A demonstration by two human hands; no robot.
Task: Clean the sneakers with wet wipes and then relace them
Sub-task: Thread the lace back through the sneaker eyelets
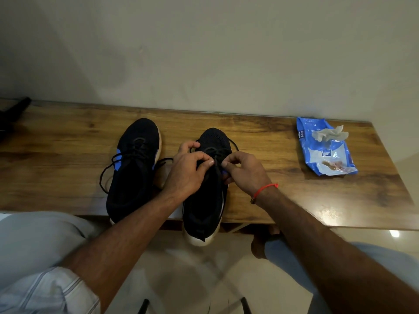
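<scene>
Near the middle of the frame, the person is working on the right sneaker (pixel 205 177), which is sitting toe-away on the table (pixel 294 196) with its heel hanging over the near edge, probably so the eyelets are lying close under the eyes. The left hand (pixel 186 173) is curling over the tongue and pinching the lace (pixel 216 165) between thumb and fingertips, while the right hand (pixel 243 171) is pinching the same lace from the other side; both are gripping it, not resting. To me it looks as though they are drawing the lace tight or threading it through an upper eyelet, though the exact eyelet is hidden behind the fingers.

The left sneaker (pixel 133 173) is standing just beside it, left of centre, with its lace (pixel 108 168) trailing loose over the wood, so I judge it is waiting its turn for tying.

Toward the upper right, well apart from the shoes, the wipes pack (pixel 326 150) is lying flat with a crumpled wipe (pixel 328 134) on top of it. That suggests the cleaning is already over and relacing is the step in hand.

A red thread (pixel 265 190) is circling the right wrist. Something dark (pixel 13 114) is sitting at the far left edge; I cannot tell what it is.
</scene>
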